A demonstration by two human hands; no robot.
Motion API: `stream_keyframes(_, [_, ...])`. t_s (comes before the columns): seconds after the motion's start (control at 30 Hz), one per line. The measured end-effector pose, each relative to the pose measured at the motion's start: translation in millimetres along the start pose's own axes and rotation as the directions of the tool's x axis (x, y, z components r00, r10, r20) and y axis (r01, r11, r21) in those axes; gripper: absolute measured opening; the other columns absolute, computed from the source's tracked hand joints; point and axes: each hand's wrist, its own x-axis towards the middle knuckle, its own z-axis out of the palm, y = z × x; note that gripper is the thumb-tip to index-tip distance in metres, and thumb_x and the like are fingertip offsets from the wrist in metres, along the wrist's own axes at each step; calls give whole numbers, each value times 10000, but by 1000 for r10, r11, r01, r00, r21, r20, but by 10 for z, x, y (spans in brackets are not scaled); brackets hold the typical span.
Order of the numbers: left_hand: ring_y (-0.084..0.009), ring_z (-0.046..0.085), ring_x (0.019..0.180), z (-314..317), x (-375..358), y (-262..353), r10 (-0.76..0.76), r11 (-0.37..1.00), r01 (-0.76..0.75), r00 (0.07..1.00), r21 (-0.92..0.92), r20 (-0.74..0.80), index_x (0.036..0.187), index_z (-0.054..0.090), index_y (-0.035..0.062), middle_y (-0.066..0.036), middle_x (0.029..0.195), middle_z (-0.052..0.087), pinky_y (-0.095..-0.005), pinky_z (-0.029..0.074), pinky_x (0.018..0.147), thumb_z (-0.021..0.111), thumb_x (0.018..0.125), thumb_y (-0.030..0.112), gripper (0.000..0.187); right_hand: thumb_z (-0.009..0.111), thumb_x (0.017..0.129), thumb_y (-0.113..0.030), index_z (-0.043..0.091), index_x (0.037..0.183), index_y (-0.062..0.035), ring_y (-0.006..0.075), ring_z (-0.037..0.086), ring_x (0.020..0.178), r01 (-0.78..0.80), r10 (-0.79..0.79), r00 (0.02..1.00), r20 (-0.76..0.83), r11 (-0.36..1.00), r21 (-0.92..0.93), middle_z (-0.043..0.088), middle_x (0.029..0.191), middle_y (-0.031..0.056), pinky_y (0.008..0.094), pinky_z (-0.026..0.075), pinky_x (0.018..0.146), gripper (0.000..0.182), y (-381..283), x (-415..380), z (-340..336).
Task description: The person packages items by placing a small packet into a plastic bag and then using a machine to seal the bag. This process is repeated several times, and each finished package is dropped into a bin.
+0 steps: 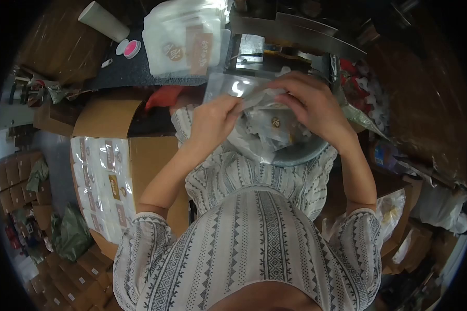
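A clear plastic bag (224,85) is stretched between my two hands, over a grey basin on my lap. My left hand (213,120) pinches the bag's near edge between thumb and fingers. At the bag's right end, my right hand (315,106) has its fingers curled and pressed together on the plastic. Below the hands, the basin (296,156) holds several small clear packets, one packet (276,122) with a round brown mark. Parts of the bag are hidden behind my fingers.
A stack of printed pouches (166,41), a white cup (102,22) and an open pink tin (132,49) are on the dark table. At left, an open cardboard box (153,166) holds packed white pouches. A metal machine (296,28) stands ahead.
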Motion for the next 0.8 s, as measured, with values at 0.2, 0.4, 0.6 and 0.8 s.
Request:
stream_keyframes(0.2, [-197, 664, 667, 472, 314, 18, -254, 824, 437, 853, -359, 455, 894, 679, 16, -114, 741, 658, -316, 491, 581, 669, 847, 138, 131, 663, 851, -108, 637, 1120, -70, 212, 644, 896, -384, 411, 908, -76, 891, 241, 675, 999, 94, 310, 495, 773, 273, 213, -95, -186])
stream_keyframes(0.4, [-131, 654, 803, 646, 667, -8, -407, 152, 789, 599, -596, 689, 1005, 637, -70, -90, 915, 661, -222, 517, 717, 660, 890, 200, 295, 622, 876, -140, 585, 1182, -25, 264, 652, 913, -568, 539, 817, -205, 813, -130, 670, 964, 148, 334, 496, 758, 328, 546, -481, -516])
stream_keyframes(0.6, [-220, 662, 907, 258, 578, -364, -419, 477, 635, 772, -608, 478, 1159, 580, -7, -123, 1062, 646, -302, 507, 793, 619, 918, 242, 349, 564, 818, -67, 550, 1213, -90, 394, 619, 931, -306, 221, 952, -213, 629, -715, 626, 1029, 196, 465, 509, 780, 397, 1585, -828, -445])
stream_keyframes(0.8, [-340, 521, 1109, 186, 61, -893, 153, 750, -56, 984, 659, -91, 1212, 562, 59, -156, 1160, 575, -453, 408, 907, 637, 867, 219, 387, 560, 839, -117, 596, 1127, -64, 425, 576, 1007, -581, 564, 805, -185, 685, -439, 624, 1061, 232, 477, 470, 834, 295, 1196, -658, -496])
